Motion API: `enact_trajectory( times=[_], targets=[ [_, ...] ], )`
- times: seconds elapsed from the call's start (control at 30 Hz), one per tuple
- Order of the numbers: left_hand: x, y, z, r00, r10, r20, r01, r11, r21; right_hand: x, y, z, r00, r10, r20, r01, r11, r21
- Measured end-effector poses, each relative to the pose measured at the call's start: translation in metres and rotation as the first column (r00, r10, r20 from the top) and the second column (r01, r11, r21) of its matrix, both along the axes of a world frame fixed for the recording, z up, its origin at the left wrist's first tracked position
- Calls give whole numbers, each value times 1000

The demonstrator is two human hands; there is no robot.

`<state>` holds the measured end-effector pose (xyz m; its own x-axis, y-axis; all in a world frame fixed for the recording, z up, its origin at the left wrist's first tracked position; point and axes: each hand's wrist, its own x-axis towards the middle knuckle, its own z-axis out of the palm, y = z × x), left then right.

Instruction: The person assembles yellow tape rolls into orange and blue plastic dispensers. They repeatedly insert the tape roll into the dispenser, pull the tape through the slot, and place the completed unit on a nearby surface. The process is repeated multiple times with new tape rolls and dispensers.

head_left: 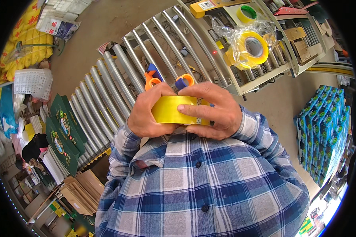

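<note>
A wide roll of yellow packing tape (166,110) is held in front of my chest between both hands. My left hand (146,114) is closed round its left side. My right hand (215,110) grips the other side, with one finger laid across the tape's face and the thumb beneath. A dotted pale strip shows on the roll by the right fingers. Just beyond my hands, against the rollers, are two orange and blue plastic pieces, one on the left (151,79) and one on the right (184,81). Whether they touch my hands or the roll, I cannot tell.
A metal roller conveyor (118,71) runs ahead of me. At the far right, plastic-wrapped yellow tape (254,48) and a green-cored roll (246,14) lie on a machine. Blue boxes (322,126) are stacked right; green cartons (61,130) and flat cardboard (81,192) stand left.
</note>
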<state>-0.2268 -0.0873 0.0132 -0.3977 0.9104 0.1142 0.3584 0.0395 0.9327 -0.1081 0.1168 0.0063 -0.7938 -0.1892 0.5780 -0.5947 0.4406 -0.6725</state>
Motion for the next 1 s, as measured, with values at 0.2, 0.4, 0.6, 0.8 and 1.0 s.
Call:
enact_trajectory(
  times=[0.2, 0.4, 0.6, 0.8, 1.0],
  targets=[
    [-1, 12, 4, 999, -50, 13, 50, 998, -24, -12, 2, 13, 993, 41, -108, -49, 997, -68],
    [1, 19, -4, 991, -54, 125, 62, 996, -64, -20, -9, -4, 985, 46, -165, -68, 990, -127],
    [7, 15, -22, 985, -25, 169, 55, 982, -180, -11, -3, -20, 990, 49, -133, -66, 990, -124],
    [10, 17, -24, 984, 13, 178, 15, 987, -158, -10, -6, -18, 999, -37, -36, 29, 980, -199],
    [9, 19, -27, 987, -19, 160, 41, 990, -134, -8, -6, -18, 1000, 4, 1, -4, 982, -187]
  ],
)
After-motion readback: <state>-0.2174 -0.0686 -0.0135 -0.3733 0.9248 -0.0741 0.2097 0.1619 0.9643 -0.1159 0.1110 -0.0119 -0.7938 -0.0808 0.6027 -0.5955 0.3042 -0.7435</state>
